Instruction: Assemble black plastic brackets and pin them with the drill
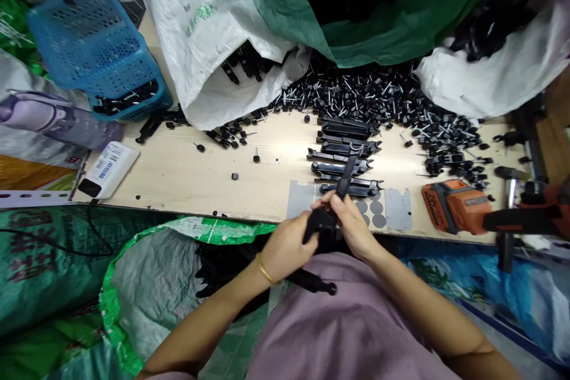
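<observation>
The head view shows the person's left hand (289, 243), a yellow bracelet at its wrist, with the fingers curled closed around a dark black part (321, 224) just off the front edge of the worktable (178, 181). The right hand (351, 225) meets it there, its thumb and fingers pinched narrow on a long black strip (347, 177) that points away from the body over the table, a small hook at its far end. Whether strip and part are joined cannot be told, as the fingers cover the spot. Under and beside the strip lies a row of black clips (350, 145), stacked one behind another, with flat grey pieces (398, 209) near the closest. Beyond them spreads a heap of black-headed screws (356, 92). An orange battery (456, 205) lies to the right; a blue basket (95, 50) and a white device (109, 169) lie to the left. Below the left hand, a black rod (312, 282) slants near the lap.
</observation>
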### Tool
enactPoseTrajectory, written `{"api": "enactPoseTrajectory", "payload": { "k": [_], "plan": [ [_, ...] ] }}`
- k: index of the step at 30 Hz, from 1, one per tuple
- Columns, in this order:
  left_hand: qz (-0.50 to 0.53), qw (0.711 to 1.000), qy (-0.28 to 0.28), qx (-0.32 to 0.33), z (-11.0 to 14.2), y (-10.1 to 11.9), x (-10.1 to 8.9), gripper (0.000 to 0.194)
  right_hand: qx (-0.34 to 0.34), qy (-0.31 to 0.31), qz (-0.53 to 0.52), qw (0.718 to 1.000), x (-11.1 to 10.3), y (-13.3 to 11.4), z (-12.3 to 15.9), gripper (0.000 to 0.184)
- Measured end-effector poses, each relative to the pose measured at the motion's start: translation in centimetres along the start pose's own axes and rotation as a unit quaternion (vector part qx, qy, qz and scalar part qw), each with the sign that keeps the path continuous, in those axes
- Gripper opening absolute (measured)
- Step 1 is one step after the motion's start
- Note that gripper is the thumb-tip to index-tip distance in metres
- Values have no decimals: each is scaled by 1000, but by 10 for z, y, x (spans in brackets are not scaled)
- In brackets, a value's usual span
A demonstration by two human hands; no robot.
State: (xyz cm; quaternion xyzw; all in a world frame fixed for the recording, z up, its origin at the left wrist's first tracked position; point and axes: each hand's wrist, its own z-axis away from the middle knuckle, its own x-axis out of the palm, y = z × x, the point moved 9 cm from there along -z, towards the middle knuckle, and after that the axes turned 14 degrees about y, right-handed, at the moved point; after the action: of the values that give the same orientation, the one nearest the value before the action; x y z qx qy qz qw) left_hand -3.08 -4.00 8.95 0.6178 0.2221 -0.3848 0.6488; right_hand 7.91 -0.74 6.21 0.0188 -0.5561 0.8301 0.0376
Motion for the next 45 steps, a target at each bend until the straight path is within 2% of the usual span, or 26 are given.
{"api": "enactPoseTrajectory", "payload": {
  "k": [2,3,5,7,8,10,13,15,16,17,19,21,23,25,26,28,30,32,33,35,38,40,42,44,45],
  "plan": [
    [-53,997,55,-14,-9,-35,-43,26,-43,-77,81,993,10,-21,-16,32],
    [-87,993,72,-20,-11,-52,-63,27,-63,-93,113,987,9,-33,-24,32],
    [-111,992,61,-5,-15,-74,-90,31,-108,-66,150,981,-6,-63,-40,30],
    [-100,994,5,41,-18,-75,-92,37,-160,1,160,974,-32,-92,-48,27],
    [-92,993,-25,71,-19,-67,-84,40,-184,36,158,969,-47,-103,-48,25],
    [-88,984,-72,135,-22,-39,-53,46,-206,90,154,962,-76,-111,-42,22],
    [-110,962,-92,231,-31,13,15,45,-181,117,192,957,-113,-92,-30,21],
    [-120,950,-75,277,-38,40,58,32,-163,127,242,948,-134,-72,-24,20],
    [-128,945,-53,295,-42,50,73,25,-161,135,266,941,-143,-64,-23,20],
    [-133,941,-20,309,-46,57,82,21,-163,146,289,932,-151,-58,-24,20],
    [-134,932,59,332,-49,66,86,21,-181,169,338,908,-163,-51,-34,19],
    [-122,920,122,353,-47,68,76,25,-215,189,386,877,-168,-53,-57,18],
    [-105,913,155,363,-45,63,59,29,-255,210,430,840,-168,-58,-91,17],
    [-99,921,194,323,-50,44,31,28,-281,239,469,803,-169,-65,-130,22],
    [-102,930,223,275,-55,28,13,26,-279,252,488,788,-170,-67,-149,26],
    [-120,940,288,139,-65,-18,-28,24,-261,273,533,757,-171,-67,-176,30],
    [-144,930,339,1,-68,-71,-65,28,-245,295,572,725,-176,-67,-185,32],
    [-166,913,363,-82,-70,-115,-86,38,-235,320,590,703,-185,-64,-180,33],
    [-168,911,362,-100,-73,-132,-90,42,-227,325,592,702,-190,-60,-176,32],
    [-162,920,341,-104,-86,-154,-87,38,-206,316,587,717,-198,-47,-170,28],
    [-150,934,315,-79,-105,-161,-75,21,-210,298,558,746,-203,-35,-156,25],
    [-118,934,328,-76,-105,-151,-75,21,-237,302,505,773,-203,-40,-135,26],
    [-43,937,335,-84,-94,-136,-79,24,-239,274,424,830,-198,-45,-107,27],
    [61,949,295,-87,-78,-113,-76,26,-200,191,337,900,-182,-42,-76,24],
    [113,956,256,-87,-69,-99,-70,26,-178,139,304,926,-170,-39,-59,23]
  ]
}}
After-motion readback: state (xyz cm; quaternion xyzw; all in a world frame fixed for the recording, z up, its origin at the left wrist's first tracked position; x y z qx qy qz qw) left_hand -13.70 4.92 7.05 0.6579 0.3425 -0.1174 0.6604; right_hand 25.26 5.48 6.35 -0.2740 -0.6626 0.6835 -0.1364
